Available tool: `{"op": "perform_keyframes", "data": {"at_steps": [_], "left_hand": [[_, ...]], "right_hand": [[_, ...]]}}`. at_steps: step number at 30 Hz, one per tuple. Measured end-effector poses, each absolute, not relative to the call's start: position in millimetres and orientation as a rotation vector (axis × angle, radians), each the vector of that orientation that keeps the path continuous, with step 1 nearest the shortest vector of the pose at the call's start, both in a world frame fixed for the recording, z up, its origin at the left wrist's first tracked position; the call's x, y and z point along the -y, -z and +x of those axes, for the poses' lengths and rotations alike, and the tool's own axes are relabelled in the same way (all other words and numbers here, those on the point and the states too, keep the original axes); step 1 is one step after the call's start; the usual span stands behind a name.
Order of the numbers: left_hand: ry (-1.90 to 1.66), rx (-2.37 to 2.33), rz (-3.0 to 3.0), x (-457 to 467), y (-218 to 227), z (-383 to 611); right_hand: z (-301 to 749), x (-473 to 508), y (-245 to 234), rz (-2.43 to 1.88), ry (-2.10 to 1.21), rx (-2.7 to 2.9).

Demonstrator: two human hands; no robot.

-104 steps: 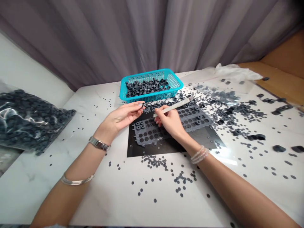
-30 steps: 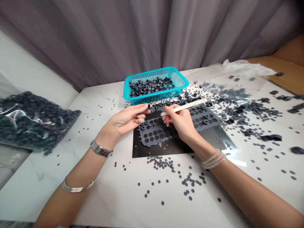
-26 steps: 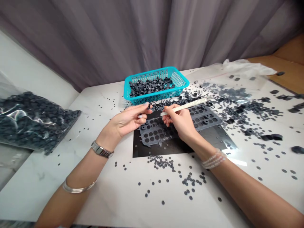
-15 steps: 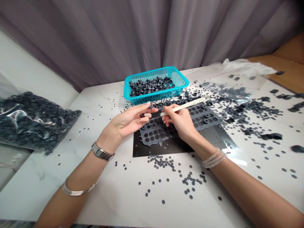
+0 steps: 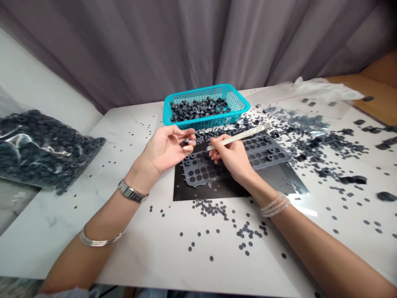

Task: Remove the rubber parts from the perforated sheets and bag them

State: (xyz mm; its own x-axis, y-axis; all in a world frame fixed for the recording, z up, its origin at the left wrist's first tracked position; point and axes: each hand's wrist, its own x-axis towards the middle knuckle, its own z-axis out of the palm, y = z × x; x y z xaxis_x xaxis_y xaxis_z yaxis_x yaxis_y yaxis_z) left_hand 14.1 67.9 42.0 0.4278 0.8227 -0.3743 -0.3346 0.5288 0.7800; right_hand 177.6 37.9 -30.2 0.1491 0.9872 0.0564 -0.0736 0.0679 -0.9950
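My left hand (image 5: 169, 149) is raised palm up just left of a grey moulded rubber sheet (image 5: 203, 181) with rows of round holes. Its fingers are curled and partly hide a small black rubber piece (image 5: 185, 142) between them. In my right hand (image 5: 231, 157) is a slim white stick (image 5: 245, 134), gripped like a pen, its lower end towards my left fingers. The sheet lies on a flat black mat (image 5: 223, 192). A few short black rubber rings (image 5: 187, 162) sit on the sheet's left end, close under my left hand.
Behind my hands stands a turquoise basket (image 5: 206, 124) of black rubber rings. On the left lies a clear bag (image 5: 46, 151) full of similar pieces. Small dark discs (image 5: 214, 208) are scattered over the white table (image 5: 149, 256). A plastic bag (image 5: 328, 93) lies at the back right.
My left hand has moved a little left and up and turned its palm more upward; the black piece at its fingertips is now mostly hidden. My right hand still holds the stick.
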Motion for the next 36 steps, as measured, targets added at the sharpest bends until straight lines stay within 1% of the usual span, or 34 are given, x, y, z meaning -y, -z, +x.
{"op": "perform_keyframes", "data": {"at_steps": [2, 4, 6, 8, 12, 20, 29, 32, 35, 36], "left_hand": [[-0.818, -0.922, 0.859, -70.4, -39.8, 12.2], [-0.781, -1.095, 1.259, -72.3, -36.4, 9.5], [-0.644, -1.276, 1.750, -73.2, -32.2, 6.1], [-0.507, -1.354, 2.112, -73.5, -27.3, 2.8], [-0.447, -1.322, 2.353, -74.7, -15.8, -0.4], [-0.307, -1.351, 2.457, -72.7, -5.9, 5.7], [-0.341, -1.333, 2.431, -68.9, -4.7, 13.6], [-0.501, -1.314, 2.231, -73.9, -17.8, 6.5], [-0.895, -1.232, 1.725, -81.6, -39.3, -5.5], [-0.970, -1.164, 1.511, -83.9, -45.0, -8.6]], "right_hand": [[174.3, -38.5, 31.6, -1.200, -1.054, 1.180], [170.8, -39.4, 33.5, -1.251, -0.988, 1.317], [168.2, -40.8, 35.3, -1.311, -0.896, 1.449], [166.9, -42.2, 36.5, -1.354, -0.810, 1.538], [166.2, -43.5, 35.6, -1.375, -0.737, 1.616], [162.5, -42.6, 30.7, -1.396, -0.660, 1.728], [160.6, -42.1, 31.3, -1.365, -0.630, 1.740], [160.5, -41.7, 30.3, -1.407, -0.636, 1.712], [160.5, -41.9, 30.7, -1.426, -0.679, 1.678], [160.7, -42.1, 31.5, -1.417, -0.714, 1.656]]}}
